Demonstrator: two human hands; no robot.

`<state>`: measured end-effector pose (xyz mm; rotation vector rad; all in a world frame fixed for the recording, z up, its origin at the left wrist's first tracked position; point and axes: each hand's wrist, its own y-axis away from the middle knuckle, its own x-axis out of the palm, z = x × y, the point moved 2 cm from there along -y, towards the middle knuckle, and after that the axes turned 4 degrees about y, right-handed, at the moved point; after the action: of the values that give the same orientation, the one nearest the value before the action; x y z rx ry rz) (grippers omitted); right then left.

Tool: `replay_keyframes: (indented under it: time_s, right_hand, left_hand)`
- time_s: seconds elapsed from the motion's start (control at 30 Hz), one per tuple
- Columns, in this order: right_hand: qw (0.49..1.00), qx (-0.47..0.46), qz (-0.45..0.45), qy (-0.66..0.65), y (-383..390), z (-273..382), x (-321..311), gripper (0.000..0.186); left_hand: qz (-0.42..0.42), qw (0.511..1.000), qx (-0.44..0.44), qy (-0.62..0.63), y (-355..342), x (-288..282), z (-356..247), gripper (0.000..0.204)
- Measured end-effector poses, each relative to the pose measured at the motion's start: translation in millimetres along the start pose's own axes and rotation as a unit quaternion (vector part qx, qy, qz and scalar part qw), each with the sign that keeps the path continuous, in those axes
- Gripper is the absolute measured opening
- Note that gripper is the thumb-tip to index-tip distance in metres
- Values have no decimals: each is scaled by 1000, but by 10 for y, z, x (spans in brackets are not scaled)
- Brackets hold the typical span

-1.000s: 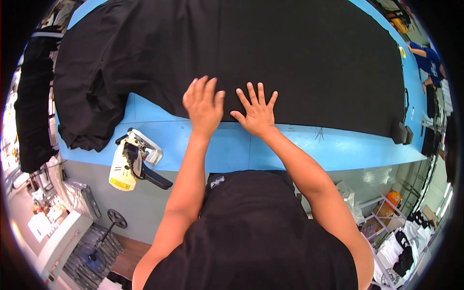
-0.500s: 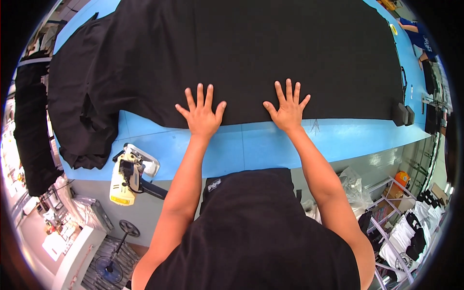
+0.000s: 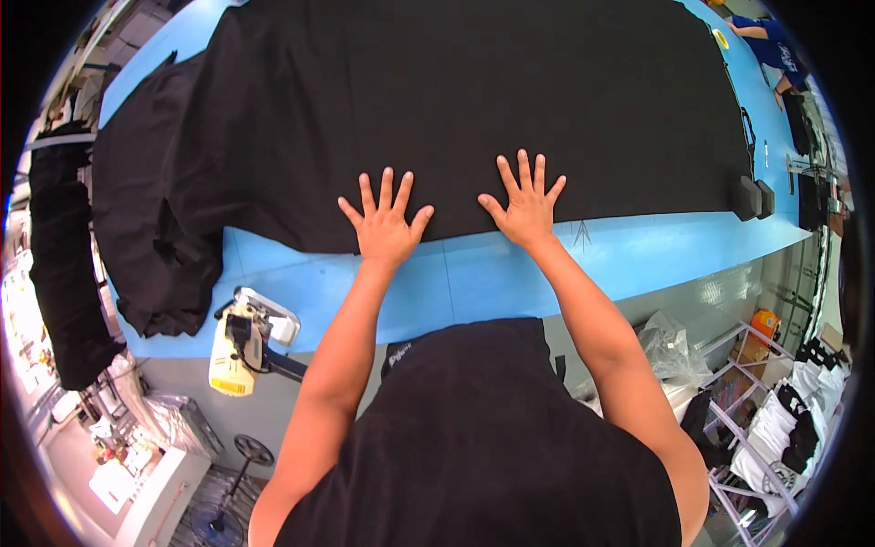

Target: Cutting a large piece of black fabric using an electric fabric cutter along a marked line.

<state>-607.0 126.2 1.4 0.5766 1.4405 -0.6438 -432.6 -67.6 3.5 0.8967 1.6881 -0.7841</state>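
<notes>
A wide sheet of black fabric covers most of the blue table. My left hand rests on it by the near edge, palm down with fingers spread. To its right, my right hand is pressed on the same cloth, also flat and spread, thumb pointing toward the left one. Neither hand grips anything. Around them the cloth looks smooth; toward the left it bunches into folds and hangs over the table's near side.
A cream-coloured handheld machine stands at the near left table edge. Black blocks sit on the cloth's right near corner. A yellow roll lies at the far right, near another person. A rack of garments is at lower right.
My two hands have come slightly closer together on the cloth, both still flat. The whole view has tilted a little.
</notes>
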Motion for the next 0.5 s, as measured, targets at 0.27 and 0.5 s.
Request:
replay_keyframes:
  time_s: [0.27, 0.5]
  right_hand:
    - [992, 106, -50, -43, -13, -735, -288, 78]
    - [993, 117, -1, -4, 188, -1038, -6, 76]
  left_hand:
    - [-9, 999, -35, 4, -78, -199, -31, 70]
    - [43, 998, -43, -29, 68, -10, 122, 71]
